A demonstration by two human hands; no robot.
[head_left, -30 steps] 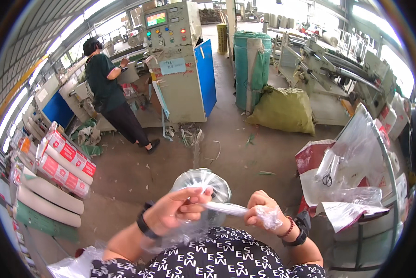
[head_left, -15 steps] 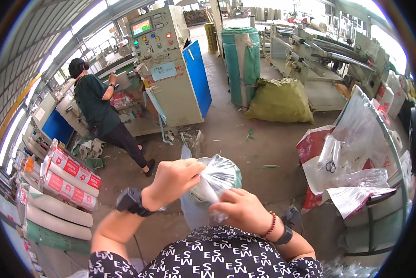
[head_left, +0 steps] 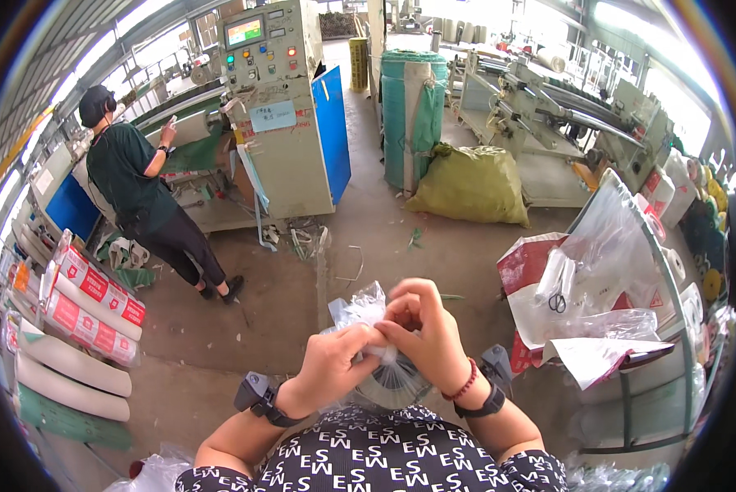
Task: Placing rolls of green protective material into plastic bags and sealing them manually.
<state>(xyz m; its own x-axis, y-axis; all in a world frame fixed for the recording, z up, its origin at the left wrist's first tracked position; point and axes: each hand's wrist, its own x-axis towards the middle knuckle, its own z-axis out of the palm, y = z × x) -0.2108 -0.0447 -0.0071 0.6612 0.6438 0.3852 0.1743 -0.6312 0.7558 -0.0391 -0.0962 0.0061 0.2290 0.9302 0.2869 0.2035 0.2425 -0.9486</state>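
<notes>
Close to my body, the neck of a clear plastic bag [head_left: 360, 308] is bunched up between my two hands. My left hand [head_left: 332, 361] is closed round the bunched film, its thumb along the near side. From the other side, my right hand [head_left: 421, 332] pinches the same neck, thumb and forefinger meeting my left fingertips while its other fingers curl above. Under my hands the film fans out in pleats over the end of what looks like a roll [head_left: 394, 387], mostly hidden by my hands and shirt.
Packaged rolls [head_left: 77, 373] are stacked at left. A co-worker [head_left: 142, 180] stands by a machine with a control cabinet [head_left: 273, 123]. Ahead are a green-wrapped roll [head_left: 401, 123] and a yellow-green sack [head_left: 470, 184]. At right, a framed cart [head_left: 688, 287] holds plastic sheets and scissors [head_left: 557, 302].
My hands have come together, and the spread, pleated film is now gathered into a tight neck with a tuft above. My view has shifted slightly right. The co-worker's arm is raised with something small.
</notes>
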